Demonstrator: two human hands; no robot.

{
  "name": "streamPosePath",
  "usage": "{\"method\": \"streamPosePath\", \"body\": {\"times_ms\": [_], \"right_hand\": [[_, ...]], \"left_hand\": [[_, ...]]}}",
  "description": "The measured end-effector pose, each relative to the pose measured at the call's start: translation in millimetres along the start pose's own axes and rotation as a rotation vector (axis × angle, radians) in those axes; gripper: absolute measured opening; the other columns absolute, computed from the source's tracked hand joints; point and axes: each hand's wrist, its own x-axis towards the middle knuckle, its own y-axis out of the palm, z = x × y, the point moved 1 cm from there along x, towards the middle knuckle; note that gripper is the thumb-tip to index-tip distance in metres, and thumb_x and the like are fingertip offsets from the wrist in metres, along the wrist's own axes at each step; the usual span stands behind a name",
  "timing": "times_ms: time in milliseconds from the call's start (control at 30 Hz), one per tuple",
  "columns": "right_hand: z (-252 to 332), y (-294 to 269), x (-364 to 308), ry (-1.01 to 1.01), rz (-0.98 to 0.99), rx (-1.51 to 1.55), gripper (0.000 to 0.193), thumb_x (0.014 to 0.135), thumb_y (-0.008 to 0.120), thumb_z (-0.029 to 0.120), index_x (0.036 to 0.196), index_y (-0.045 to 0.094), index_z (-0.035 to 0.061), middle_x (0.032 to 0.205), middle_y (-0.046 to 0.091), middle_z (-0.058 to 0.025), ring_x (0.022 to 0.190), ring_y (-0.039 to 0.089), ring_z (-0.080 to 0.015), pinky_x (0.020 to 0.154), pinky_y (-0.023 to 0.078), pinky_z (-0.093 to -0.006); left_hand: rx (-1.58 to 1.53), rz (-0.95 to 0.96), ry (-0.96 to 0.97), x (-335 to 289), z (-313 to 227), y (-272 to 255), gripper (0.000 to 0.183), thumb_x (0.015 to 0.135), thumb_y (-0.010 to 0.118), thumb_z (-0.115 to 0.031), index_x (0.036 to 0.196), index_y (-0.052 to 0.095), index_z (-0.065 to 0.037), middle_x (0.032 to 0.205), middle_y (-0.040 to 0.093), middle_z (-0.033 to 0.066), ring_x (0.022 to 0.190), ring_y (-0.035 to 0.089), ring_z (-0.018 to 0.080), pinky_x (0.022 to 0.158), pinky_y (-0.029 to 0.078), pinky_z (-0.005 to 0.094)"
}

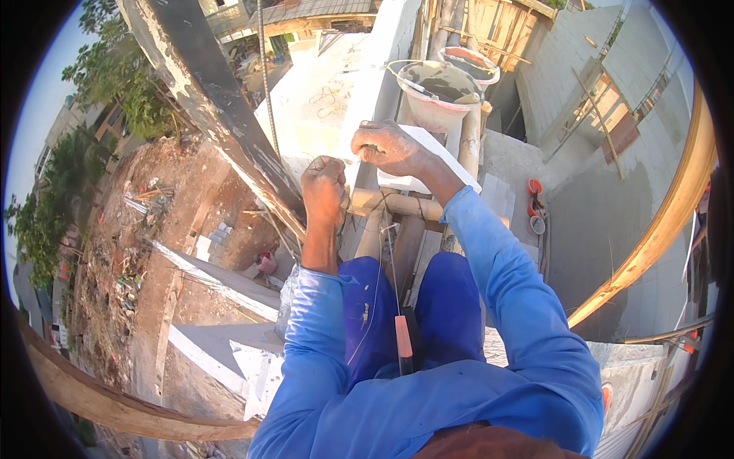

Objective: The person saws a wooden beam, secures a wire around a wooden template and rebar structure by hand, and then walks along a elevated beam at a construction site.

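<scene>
Clenched: left hand (323, 183) in a fist, right hand (391, 149) curled near it; from my remote seat I can't tell whether they pinch anything.
I see a white slab (451, 149) under the right wrist, a bamboo pole (413, 205) nearer the body, a bucket (434, 112) just beyond.

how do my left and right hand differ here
The left hand sits lower in the picture than the right hand. The left hand's forearm points nearly straight up, the right hand's slants up-left. The left hand is nearer the peeling beam, the right hand nearer the white slab. Both are bare and curled.
</scene>
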Motion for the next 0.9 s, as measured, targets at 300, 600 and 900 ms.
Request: {"method": "streamPosePath", "body": {"times_ms": [300, 600, 900], "right_hand": [[-8.4, 6.6, 17.8, -0.065, -0.181, -0.019, 0.004, 0.081, 0.054, 0.003, 0.078, 0.052, 0.0015, 0.068, 0.052, -0.0101, 0.062, 0.05, -0.0228, 0.058, 0.041, -0.034], [-3.0, 13.1, 15.2, 0.225, -0.115, 0.18, 0.007, 0.087, 0.054, 0.007, 0.087, 0.057, 0.0009, 0.076, 0.054, -0.0009, 0.074, 0.047, -0.0095, 0.066, 0.041, -0.0269], [-5.3, 7.8, 13.6, 0.277, -0.071, 0.281, 0.012, 0.087, 0.055, 0.012, 0.086, 0.059, 0.0004, 0.07, 0.054, -0.0012, 0.067, 0.049, -0.0095, 0.062, 0.042, -0.0258]], "left_hand": [[0.671, -0.189, 0.456, -5.5, -5.0, -0.7, 0.031, 0.092, 0.05, -0.026, 0.092, 0.052, 0.005, 0.07, 0.059, 0.0241, 0.07, 0.06, 0.0355, 0.067, 0.045, 0.0414], [0.541, -0.1, 0.558, -2.2, 19.8, 4.9, 0.022, 0.094, 0.05, -0.022, 0.091, 0.056, -0.001, 0.07, 0.054, 0.0076, 0.064, 0.048, 0.0143, 0.061, 0.042, 0.0298], [0.289, -0.106, 0.419, 20.7, 30.2, 9.1, 0.015, 0.088, 0.053, -0.011, 0.09, 0.059, 0.003, 0.074, 0.061, 0.0094, 0.069, 0.055, 0.0168, 0.065, 0.044, 0.0316]]}}
